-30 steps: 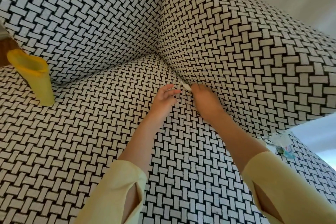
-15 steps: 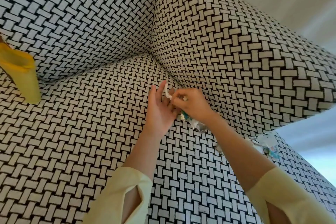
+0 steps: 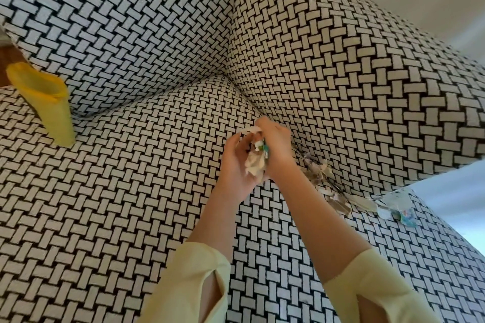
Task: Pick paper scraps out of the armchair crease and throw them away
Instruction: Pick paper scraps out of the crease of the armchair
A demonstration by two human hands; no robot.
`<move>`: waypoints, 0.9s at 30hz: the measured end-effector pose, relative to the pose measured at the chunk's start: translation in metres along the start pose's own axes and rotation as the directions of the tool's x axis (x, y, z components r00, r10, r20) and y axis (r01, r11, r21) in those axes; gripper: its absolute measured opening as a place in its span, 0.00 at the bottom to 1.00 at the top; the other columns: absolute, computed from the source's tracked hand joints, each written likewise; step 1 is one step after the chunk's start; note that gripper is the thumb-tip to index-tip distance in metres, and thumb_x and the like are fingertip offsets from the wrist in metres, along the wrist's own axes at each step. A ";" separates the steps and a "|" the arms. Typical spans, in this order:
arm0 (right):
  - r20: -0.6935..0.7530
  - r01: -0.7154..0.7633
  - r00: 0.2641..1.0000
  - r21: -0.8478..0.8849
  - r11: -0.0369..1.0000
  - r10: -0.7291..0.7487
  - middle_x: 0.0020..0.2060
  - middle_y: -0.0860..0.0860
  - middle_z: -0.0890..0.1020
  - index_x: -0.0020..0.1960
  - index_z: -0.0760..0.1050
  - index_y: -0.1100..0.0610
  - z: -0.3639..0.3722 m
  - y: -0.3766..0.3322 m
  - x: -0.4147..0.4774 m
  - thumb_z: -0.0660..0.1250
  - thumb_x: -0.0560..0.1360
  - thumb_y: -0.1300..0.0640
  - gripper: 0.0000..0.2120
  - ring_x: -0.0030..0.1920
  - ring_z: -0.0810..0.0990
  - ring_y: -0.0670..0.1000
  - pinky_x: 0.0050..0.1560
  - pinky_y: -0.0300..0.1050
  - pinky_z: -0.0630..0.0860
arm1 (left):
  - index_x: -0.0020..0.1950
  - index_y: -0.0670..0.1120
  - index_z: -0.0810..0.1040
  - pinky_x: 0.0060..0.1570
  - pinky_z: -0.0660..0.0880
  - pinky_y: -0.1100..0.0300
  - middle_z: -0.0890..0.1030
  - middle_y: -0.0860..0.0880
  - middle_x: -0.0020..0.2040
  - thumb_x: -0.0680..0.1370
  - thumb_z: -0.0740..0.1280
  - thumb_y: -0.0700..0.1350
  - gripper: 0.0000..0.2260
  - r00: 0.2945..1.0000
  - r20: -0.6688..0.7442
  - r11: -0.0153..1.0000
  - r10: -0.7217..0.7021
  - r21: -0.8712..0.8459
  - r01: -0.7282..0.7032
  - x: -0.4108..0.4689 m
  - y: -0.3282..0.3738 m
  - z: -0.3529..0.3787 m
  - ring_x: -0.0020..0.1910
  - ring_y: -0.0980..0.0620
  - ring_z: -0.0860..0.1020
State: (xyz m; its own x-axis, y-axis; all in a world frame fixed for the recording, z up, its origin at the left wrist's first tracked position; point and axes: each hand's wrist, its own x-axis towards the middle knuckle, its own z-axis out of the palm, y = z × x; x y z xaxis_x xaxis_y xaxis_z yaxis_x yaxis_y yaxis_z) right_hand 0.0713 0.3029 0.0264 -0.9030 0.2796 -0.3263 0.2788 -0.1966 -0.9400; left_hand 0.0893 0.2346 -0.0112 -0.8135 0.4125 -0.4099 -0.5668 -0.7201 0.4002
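Together, both hands meet just above the armchair seat (image 3: 131, 191), near the crease where it joins the right armrest (image 3: 341, 73). The left hand (image 3: 233, 162) is cupped, fingers curled round a wad of paper scraps (image 3: 256, 165). The right hand (image 3: 275, 144) presses in from the right, its fingers bent over the same wad and pinching a white piece at its top. More loose scraps (image 3: 322, 178) lie wedged along the crease just right of the hands, trailing nearer to a blue-printed bit (image 3: 405, 215). A yellow bag (image 3: 49, 105) stands open at the far left of the seat, beside the backrest (image 3: 118, 21), well apart from the hands.
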 end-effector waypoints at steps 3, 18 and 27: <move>-0.017 0.140 0.989 -0.225 0.964 -0.148 0.18 0.45 0.67 0.25 0.64 0.56 0.011 0.004 -0.006 0.61 0.73 0.65 0.19 0.19 0.64 0.43 0.25 0.35 0.64 | 0.56 0.43 0.77 0.55 0.74 0.47 0.81 0.42 0.53 0.78 0.53 0.61 0.25 0.999 -0.002 0.997 -0.036 -0.070 0.036 0.001 0.000 -0.008 0.53 0.45 0.79; 0.157 0.165 0.807 -0.986 -0.038 -0.569 0.52 0.58 0.79 0.50 0.74 0.61 -0.009 0.035 -0.007 0.49 0.76 0.51 0.19 0.51 0.79 0.59 0.53 0.57 0.73 | 0.47 0.41 0.79 0.44 0.77 0.57 0.81 0.44 0.41 0.80 0.59 0.48 0.13 0.959 -0.208 0.960 0.193 0.244 -0.140 0.008 -0.010 0.008 0.43 0.48 0.79; 0.073 0.076 0.922 -0.997 -0.005 -0.381 0.70 0.56 0.62 0.71 0.58 0.56 -0.078 0.027 -0.022 0.52 0.78 0.42 0.27 0.70 0.60 0.57 0.68 0.56 0.57 | 0.33 0.46 0.67 0.17 0.60 0.68 0.65 0.52 0.27 0.80 0.58 0.50 0.16 0.918 -0.293 0.905 0.266 0.405 -0.133 0.012 -0.015 0.020 0.17 0.59 0.61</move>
State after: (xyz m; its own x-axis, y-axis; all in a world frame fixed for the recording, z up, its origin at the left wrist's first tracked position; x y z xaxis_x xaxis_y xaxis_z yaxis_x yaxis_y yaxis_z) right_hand 0.1241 0.3650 0.0009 -0.9622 0.2645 0.0645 0.2557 0.9593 -0.1198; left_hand 0.0850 0.2612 -0.0060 -0.8598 0.0240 -0.5100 -0.4574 -0.4802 0.7485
